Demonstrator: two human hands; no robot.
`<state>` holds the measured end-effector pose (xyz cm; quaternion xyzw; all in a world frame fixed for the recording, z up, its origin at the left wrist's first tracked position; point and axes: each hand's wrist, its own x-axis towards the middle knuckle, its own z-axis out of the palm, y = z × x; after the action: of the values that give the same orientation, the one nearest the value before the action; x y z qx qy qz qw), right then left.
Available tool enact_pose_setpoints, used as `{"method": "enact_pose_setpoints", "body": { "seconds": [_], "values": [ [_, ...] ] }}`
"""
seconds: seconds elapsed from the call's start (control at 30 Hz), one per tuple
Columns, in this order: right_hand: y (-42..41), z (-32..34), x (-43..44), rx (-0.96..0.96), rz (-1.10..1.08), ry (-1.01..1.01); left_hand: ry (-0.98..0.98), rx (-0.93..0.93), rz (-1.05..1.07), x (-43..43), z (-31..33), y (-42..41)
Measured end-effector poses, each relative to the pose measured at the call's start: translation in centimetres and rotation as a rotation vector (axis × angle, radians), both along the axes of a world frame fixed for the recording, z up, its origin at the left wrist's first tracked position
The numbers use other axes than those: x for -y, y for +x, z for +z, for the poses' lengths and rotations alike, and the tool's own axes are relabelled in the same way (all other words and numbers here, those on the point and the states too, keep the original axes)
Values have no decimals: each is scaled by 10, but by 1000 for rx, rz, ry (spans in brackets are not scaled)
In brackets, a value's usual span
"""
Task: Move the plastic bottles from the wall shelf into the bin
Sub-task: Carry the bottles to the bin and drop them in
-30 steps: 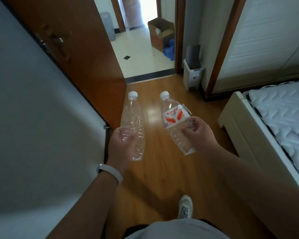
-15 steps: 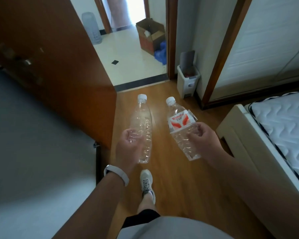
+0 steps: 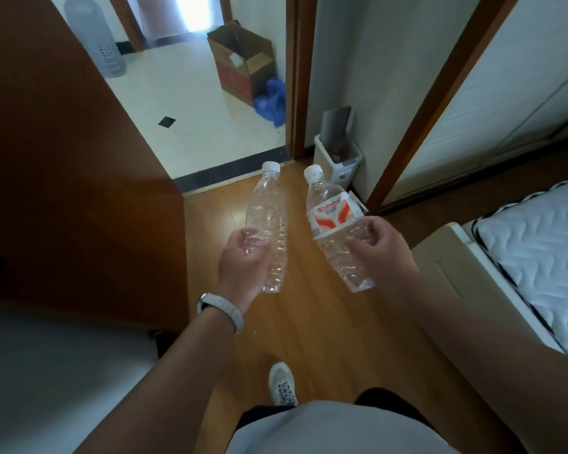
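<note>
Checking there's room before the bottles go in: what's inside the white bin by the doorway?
The white bin stands open, lid raised. Something dark reddish shows inside; what it is, and how full the bin is, is hidden by its wall.

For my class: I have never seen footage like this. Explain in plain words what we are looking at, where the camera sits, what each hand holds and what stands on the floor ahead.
No machine here: a person wears a wide-angle camera on the head, looking forward and down, so you see their own arms, one shoe and the wooden floor. The left hand, with a white wristband, is closed around a clear bottle with no label. The right hand is closed around a clear bottle with a red and white label. Both bottles have white caps and look empty. Ahead, against the wall beside the doorway, stands a small white bin with its lid up. Through the doorway lie a tiled floor, a cardboard box and a blue bag. A mattress is on the right.
</note>
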<state>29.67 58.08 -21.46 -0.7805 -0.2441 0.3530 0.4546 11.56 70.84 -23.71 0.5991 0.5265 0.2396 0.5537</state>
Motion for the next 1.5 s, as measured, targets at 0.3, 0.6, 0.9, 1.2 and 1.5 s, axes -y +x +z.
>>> {"method": "enact_pose_setpoints", "body": {
  "seconds": [0.3,0.6,0.9,1.2,1.5],
  "values": [
    [67,-10,-56,46,-85,-45,-133,34,-61,-71,-12,70],
    [198,-41,-131,-76,-158,-20,-95,57,-35,-142,-7,201],
    [374,-29,-180,16,-158,-83,-16,-30,-129,-203,7,387],
    [443,-41,-221,-38,-192,-132,-63,-58,-180,-250,-5,467],
    [486,-74,-312,-67,-255,-232,-133,-129,-245,-348,-43,515]
  ]
}}
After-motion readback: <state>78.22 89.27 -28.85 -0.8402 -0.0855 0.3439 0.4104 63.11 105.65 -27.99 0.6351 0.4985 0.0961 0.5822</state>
